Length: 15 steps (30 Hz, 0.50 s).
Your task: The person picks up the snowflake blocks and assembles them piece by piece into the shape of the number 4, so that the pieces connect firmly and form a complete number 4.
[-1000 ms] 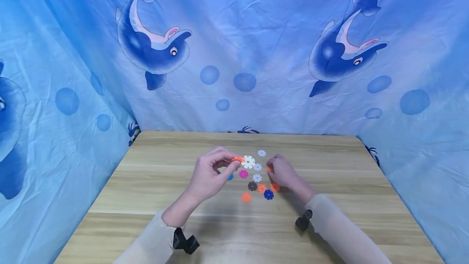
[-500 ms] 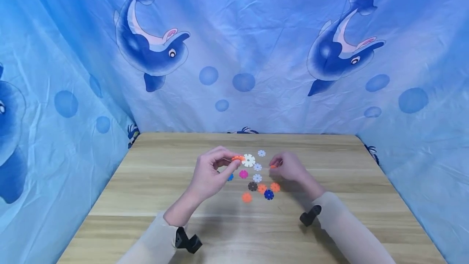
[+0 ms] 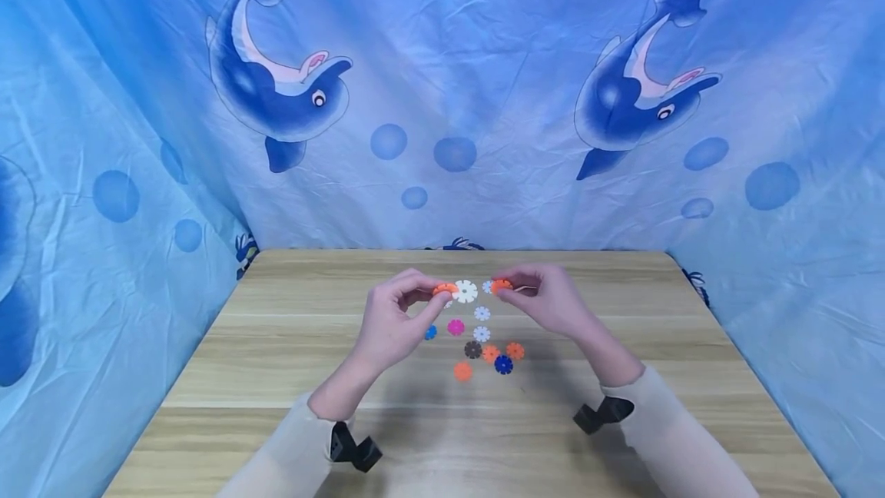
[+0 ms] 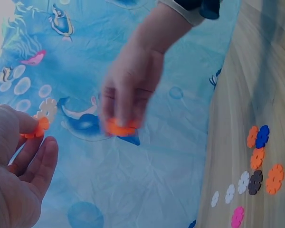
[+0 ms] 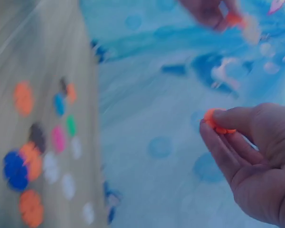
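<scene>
My left hand [image 3: 396,323] pinches an orange notched plastic disc [image 3: 445,288] above the table. A white notched disc [image 3: 466,291] is joined to its right side, standing on edge. Across from it, my right hand [image 3: 553,304] pinches another orange notched disc [image 5: 213,118] between thumb and fingers. A small gap separates this disc from the white one. In the left wrist view the right hand [image 4: 130,90] is blurred, and its fingers hide part of the disc.
Several loose notched discs lie on the wooden table [image 3: 276,375] below the hands: pink [image 3: 455,327], blue [image 3: 430,333], dark grey [image 3: 473,350], dark blue [image 3: 503,364], orange [image 3: 462,371] and white [image 3: 481,334]. A green one [image 5: 71,126] shows in the right wrist view. A dolphin-print curtain [image 3: 456,60] surrounds the table.
My right hand has picked the orange disc off the table and brought it up and left, near the white disc. The left hand has risen slightly with its joined pieces.
</scene>
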Each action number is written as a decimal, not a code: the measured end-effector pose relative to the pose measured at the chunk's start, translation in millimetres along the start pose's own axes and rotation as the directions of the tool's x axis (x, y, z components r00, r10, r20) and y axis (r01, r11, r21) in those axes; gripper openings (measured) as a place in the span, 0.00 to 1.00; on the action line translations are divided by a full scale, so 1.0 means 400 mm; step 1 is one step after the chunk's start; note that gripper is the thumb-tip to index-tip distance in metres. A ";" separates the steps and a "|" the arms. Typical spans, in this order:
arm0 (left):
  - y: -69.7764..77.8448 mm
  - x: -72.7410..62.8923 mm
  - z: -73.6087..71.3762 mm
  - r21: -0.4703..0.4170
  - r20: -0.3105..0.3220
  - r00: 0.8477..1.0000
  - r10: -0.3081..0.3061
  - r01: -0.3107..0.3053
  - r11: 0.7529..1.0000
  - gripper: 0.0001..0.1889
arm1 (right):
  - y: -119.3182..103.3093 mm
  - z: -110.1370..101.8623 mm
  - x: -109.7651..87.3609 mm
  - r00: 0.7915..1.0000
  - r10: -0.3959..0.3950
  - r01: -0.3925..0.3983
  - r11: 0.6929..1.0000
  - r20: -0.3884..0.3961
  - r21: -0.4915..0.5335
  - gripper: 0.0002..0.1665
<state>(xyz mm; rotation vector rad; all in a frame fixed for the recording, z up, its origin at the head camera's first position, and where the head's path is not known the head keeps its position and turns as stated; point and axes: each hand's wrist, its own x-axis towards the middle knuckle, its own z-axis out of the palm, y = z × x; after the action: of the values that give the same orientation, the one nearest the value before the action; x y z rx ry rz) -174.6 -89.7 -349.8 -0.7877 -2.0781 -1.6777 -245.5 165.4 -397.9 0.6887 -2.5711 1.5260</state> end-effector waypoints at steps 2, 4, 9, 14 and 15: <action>0.001 0.002 -0.002 0.000 -0.002 1.000 0.001 -0.001 1.000 0.05 | -0.039 -0.001 -0.010 0.999 -0.027 0.028 0.997 -0.018 0.065 0.14; 0.002 0.004 -0.005 0.000 -0.001 1.000 0.001 -0.001 1.000 0.06 | -0.084 -0.001 -0.021 0.997 -0.064 0.068 0.991 -0.040 0.116 0.13; 0.006 0.007 -0.010 0.008 0.001 1.000 -0.004 0.004 1.000 0.06 | -0.180 0.000 -0.043 0.979 -0.177 0.195 0.960 -0.102 0.201 0.11; 0.011 0.010 -0.004 0.013 0.017 1.000 -0.010 0.010 1.000 0.06 | -0.188 0.005 -0.046 0.961 -0.235 0.262 0.939 -0.142 0.221 0.11; 0.012 0.011 -0.003 0.014 0.019 1.000 -0.011 0.011 1.000 0.06 | -0.181 0.007 -0.045 0.960 -0.237 0.266 0.937 -0.147 0.227 0.11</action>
<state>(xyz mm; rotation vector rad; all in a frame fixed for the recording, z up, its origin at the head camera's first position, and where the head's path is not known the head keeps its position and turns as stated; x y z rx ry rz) -175.2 -89.2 -343.4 -0.7922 -2.1084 -1.6653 -198.9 139.9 -345.2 0.8853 -2.1330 1.7518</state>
